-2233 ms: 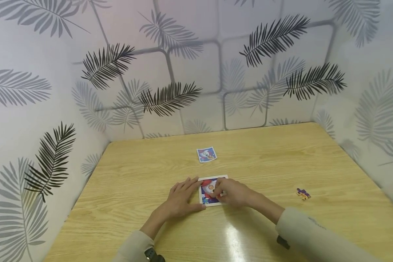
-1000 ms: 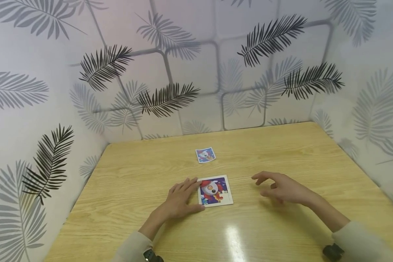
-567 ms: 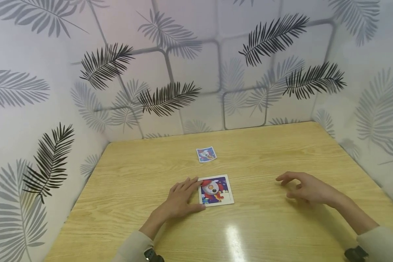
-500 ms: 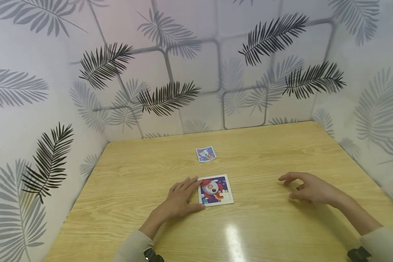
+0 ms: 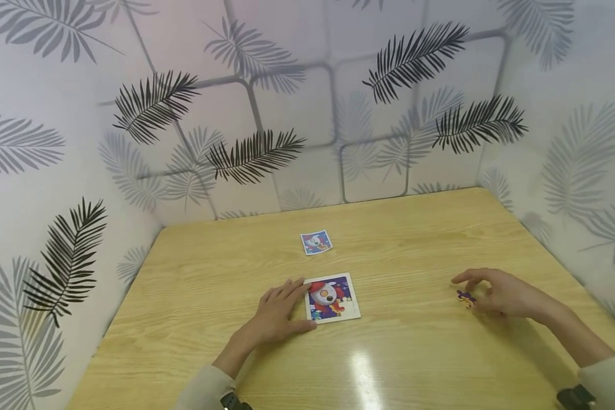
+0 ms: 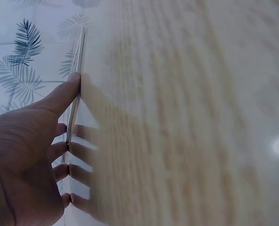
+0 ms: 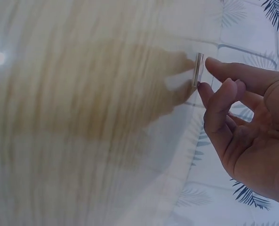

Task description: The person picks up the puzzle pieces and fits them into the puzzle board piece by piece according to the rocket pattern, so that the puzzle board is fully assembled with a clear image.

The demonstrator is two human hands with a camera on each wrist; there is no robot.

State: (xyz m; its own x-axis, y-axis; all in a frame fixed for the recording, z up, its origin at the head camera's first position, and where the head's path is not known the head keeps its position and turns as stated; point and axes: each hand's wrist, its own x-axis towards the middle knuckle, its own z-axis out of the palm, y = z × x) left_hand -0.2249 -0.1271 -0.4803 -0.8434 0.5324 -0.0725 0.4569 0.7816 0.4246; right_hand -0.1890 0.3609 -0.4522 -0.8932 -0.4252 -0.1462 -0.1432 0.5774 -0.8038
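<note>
A small jigsaw puzzle in a white frame lies on the table, showing a red and white rocket on purple. Its lower right corner shows a pale unfilled space. My left hand rests along its left side, fingertips at the upper left and thumb at the lower left corner. To the right, a loose purple and orange jigsaw piece lies on the table. My right hand is over and beside it, index finger above its far edge and thumb at its right. The right wrist view shows the jigsaw piece edge-on, close to thumb and fingertip.
Beyond the puzzle lies a small square picture card with the same rocket. The wooden table meets patterned walls at its back and sides. A bright light reflection shows near the front.
My right hand has left the puzzle and moved right to the loose jigsaw piece, which its fingers hid half a second ago and now shows. My left hand stays at the puzzle.
</note>
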